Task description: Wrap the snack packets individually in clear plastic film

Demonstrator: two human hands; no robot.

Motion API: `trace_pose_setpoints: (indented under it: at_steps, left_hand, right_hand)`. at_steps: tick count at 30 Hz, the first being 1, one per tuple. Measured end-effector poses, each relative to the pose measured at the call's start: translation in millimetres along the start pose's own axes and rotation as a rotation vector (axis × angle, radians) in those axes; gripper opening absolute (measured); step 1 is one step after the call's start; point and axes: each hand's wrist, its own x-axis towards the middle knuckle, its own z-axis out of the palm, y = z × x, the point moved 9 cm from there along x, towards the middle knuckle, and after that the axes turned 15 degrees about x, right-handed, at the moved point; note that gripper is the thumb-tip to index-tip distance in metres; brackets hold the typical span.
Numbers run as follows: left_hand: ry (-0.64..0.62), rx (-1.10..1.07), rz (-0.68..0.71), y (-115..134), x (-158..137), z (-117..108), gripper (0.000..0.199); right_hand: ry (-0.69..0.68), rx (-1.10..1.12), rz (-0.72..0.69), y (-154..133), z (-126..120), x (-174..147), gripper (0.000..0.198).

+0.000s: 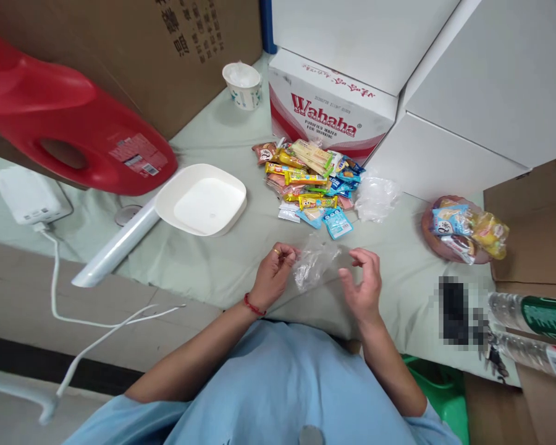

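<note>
A crumpled clear plastic bag (312, 264) hangs between my hands at the front edge of the cloth-covered table. My left hand (275, 272), with a ring and a red bracelet above it, pinches the bag's left side between thumb and fingers. On the other side, my right hand (364, 281) has thumb and fingers apart, near the bag with a gap between. Just beyond lies a pile of wrapped snacks (308, 179) in yellow, blue and pink packaging. To its right rests another heap of clear plastic (377, 196).
A white bowl (201, 201) sits left of the snacks, beside a white roll (120, 228) and a red jug (74, 117). Behind stand a paper cup (242, 85) and a Wahaha carton (327, 105). Rightward are a snack-filled bowl (461, 228) and water bottles (532, 315).
</note>
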Motion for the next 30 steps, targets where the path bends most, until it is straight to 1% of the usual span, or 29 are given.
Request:
trace_pose_setpoints:
  at_steps: [1,2,3,4,5,6,9,12,13,15,17,19,20,23,26,28,30]
  left_hand:
    - [-0.002,-0.004,0.010,1.8,-1.3,1.0,0.037]
    - [0.007,-0.006,0.018,3.2,-2.4,0.4,0.037]
    - [0.024,-0.007,0.021,4.3,-3.2,-1.6,0.036]
    - [0.045,-0.007,0.020,4.6,-3.7,-4.8,0.036]
    - [0.065,-0.012,0.014,4.3,-4.0,-8.6,0.036]
    - [0.077,-0.021,0.005,3.2,-4.3,-12.3,0.037]
    - [0.037,-0.031,-0.045,-4.7,-4.9,-16.5,0.048]
    - [-0.031,0.030,-0.156,-19.7,-6.7,-11.9,0.060]
    - [-0.042,0.056,-0.192,-24.6,-7.1,-10.1,0.061]
    - [-0.052,0.109,-0.229,-30.8,-6.3,-6.7,0.055]
    - [-0.078,0.147,-0.229,-33.0,-3.7,-3.1,0.045]
    - [-0.079,0.125,-0.226,-33.2,-0.4,-3.9,0.037]
    - [-0.064,0.087,-0.227,-32.8,1.1,-6.4,0.035]
    - [0.036,-0.059,-0.243,-29.4,4.5,-20.3,0.032]
    - [0.087,-0.170,-0.271,-24.5,5.7,-29.6,0.033]
    - [0.071,-0.235,-0.310,-23.8,5.8,-31.5,0.034]
    - [0.015,-0.278,-0.389,-27.8,4.4,-31.4,0.034]
  right_hand:
    - [-0.057,-0.049,-0.030,-5.8,11.8,1.9,0.045]
    - [-0.106,-0.089,-0.043,-8.0,23.0,3.6,0.046]
    - [-0.145,-0.117,-0.042,-6.7,32.3,5.1,0.040]
    - [-0.167,-0.129,-0.031,-3.2,39.0,6.6,0.031]
    - [-0.173,-0.121,-0.015,1.6,42.6,8.2,0.022]
    - [-0.169,-0.089,0.011,7.4,43.5,9.7,0.019]
    - [-0.122,0.130,0.147,26.2,37.7,11.7,0.015]
    - [-0.078,0.417,0.275,36.0,32.7,8.6,0.015]
    - [-0.061,0.500,0.306,37.3,31.3,6.7,0.016]
    - [-0.024,0.638,0.362,39.6,28.1,1.9,0.018]
    - [0.012,0.733,0.407,43.1,22.4,-3.0,0.021]
    - [0.050,0.779,0.434,48.7,11.9,-7.3,0.024]
    - [0.074,0.786,0.445,53.0,4.6,-9.3,0.026]
    - [0.167,0.775,0.494,71.9,-20.9,-16.8,0.027]
    - [0.255,0.788,0.596,94.7,-41.0,-28.0,0.027]
    - [0.289,0.804,0.674,105.8,-49.6,-35.9,0.027]
    - [0.304,0.792,0.720,110.4,-57.7,-41.8,0.029]
